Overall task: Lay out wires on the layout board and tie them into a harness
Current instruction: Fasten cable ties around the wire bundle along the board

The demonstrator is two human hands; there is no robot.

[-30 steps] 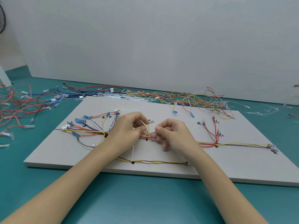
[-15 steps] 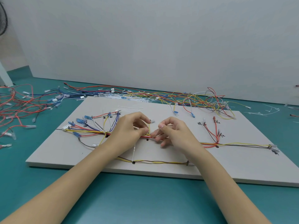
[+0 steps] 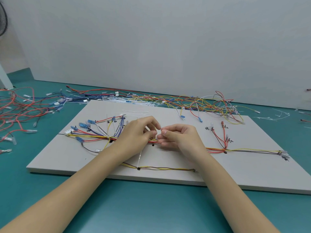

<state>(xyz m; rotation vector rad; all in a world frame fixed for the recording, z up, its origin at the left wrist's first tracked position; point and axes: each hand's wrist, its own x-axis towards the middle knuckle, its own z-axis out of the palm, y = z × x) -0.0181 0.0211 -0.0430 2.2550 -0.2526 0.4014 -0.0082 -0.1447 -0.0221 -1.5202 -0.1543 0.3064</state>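
Our left hand (image 3: 134, 133) and right hand (image 3: 180, 137) meet over the wire bundle (image 3: 94, 136) on the layout board (image 3: 168, 157); fingers curled, apparently pinching something too small to identify; bundle's middle is hidden.

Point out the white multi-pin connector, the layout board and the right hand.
white multi-pin connector (image 3: 69, 132): head view, middle of its housing.
layout board (image 3: 235, 172): head view, bare surface near its front right.
right hand (image 3: 180, 137): head view, back of the hand.

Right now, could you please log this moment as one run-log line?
stage: tying trunk | left hand: pinching cable tie | right hand: pinching tie at wire bundle | layout board: wires laid out
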